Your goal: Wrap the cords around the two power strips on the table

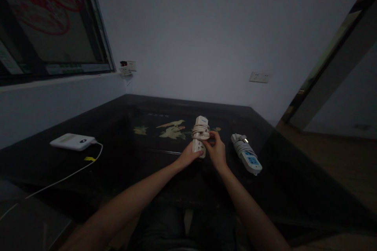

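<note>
A white power strip (202,120) is held up over the middle of the dark table, its cord (200,128) wound several times around its body. My left hand (189,155) grips its lower end, the thumb lying across the front near the sockets. At its right side, the fingers of my right hand (216,150) are closed on the plug (205,135) by the wound cord. Further right lies a second power strip (252,160) with blue socket faces, its grey cord (245,148) also wrapped around it.
On the left of the black table (141,164) rests a white power bank (73,141) with a white cable (70,173) trailing off the near edge. A yellow tag (89,159) lies beside the cable. Wall sockets (259,77) sit behind, and a window (55,27) stands at left.
</note>
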The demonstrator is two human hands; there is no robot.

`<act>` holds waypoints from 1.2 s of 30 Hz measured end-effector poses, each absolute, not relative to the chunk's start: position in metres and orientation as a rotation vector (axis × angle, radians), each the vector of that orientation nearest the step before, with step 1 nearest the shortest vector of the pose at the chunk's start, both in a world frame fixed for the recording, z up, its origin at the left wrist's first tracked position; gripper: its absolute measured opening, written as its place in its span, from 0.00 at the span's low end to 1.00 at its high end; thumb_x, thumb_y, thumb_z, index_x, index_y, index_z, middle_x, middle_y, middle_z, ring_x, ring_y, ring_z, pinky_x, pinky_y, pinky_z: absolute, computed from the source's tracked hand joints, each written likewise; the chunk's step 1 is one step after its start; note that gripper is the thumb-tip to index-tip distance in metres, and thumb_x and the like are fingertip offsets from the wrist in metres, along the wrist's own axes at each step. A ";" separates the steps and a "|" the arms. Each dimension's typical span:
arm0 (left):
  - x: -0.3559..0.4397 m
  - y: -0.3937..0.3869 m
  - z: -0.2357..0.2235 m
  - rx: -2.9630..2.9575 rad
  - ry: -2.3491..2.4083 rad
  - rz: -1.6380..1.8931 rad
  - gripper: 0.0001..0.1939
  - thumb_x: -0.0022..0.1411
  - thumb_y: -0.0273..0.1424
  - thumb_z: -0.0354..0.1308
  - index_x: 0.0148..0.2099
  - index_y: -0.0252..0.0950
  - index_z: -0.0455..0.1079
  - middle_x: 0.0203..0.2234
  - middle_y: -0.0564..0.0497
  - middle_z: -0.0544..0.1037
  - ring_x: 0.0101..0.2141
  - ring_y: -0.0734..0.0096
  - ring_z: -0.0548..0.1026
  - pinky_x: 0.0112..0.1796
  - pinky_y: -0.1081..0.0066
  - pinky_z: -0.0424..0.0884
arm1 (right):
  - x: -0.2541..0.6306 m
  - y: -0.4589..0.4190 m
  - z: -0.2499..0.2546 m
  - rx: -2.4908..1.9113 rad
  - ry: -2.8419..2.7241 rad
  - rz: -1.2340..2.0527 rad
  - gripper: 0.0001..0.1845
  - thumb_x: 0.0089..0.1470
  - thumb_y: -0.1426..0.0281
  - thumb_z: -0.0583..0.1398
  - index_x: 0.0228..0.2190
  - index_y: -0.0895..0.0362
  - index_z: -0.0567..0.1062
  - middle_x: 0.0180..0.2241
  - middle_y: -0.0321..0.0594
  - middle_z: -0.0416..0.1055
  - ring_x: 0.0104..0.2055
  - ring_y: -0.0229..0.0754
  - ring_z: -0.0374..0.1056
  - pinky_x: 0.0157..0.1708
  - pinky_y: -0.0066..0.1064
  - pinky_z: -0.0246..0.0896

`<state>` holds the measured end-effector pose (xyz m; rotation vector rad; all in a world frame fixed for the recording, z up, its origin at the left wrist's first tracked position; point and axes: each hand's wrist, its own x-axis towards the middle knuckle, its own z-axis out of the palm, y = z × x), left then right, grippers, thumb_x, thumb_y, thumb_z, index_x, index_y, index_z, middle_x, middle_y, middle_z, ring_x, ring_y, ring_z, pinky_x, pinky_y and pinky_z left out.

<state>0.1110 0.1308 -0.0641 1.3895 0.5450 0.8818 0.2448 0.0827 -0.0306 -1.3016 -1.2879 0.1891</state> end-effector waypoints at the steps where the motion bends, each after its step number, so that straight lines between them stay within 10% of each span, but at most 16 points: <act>1: 0.111 0.130 -0.064 1.385 0.549 0.877 0.30 0.48 0.32 0.67 0.53 0.33 0.64 0.45 0.43 0.75 0.45 0.59 0.73 0.46 0.60 0.70 | 0.245 0.083 -0.031 -1.302 -1.293 0.192 0.18 0.48 0.67 0.61 0.43 0.55 0.69 0.40 0.44 0.74 0.41 0.46 0.71 0.35 0.34 0.68; 22: 0.112 0.131 -0.058 1.357 0.620 0.803 0.29 0.51 0.36 0.65 0.53 0.33 0.63 0.39 0.45 0.76 0.32 0.69 0.75 0.25 0.76 0.70 | 0.240 0.077 -0.024 -1.405 -1.485 0.024 0.13 0.47 0.74 0.61 0.38 0.53 0.72 0.49 0.47 0.62 0.51 0.50 0.63 0.46 0.43 0.65; 36: 0.111 0.131 -0.059 1.375 0.663 0.790 0.22 0.50 0.37 0.65 0.45 0.32 0.66 0.30 0.50 0.74 0.27 0.71 0.73 0.25 0.74 0.70 | 0.242 0.067 -0.013 -1.484 -1.833 -0.354 0.11 0.54 0.71 0.60 0.41 0.52 0.74 0.40 0.43 0.76 0.43 0.47 0.71 0.40 0.35 0.66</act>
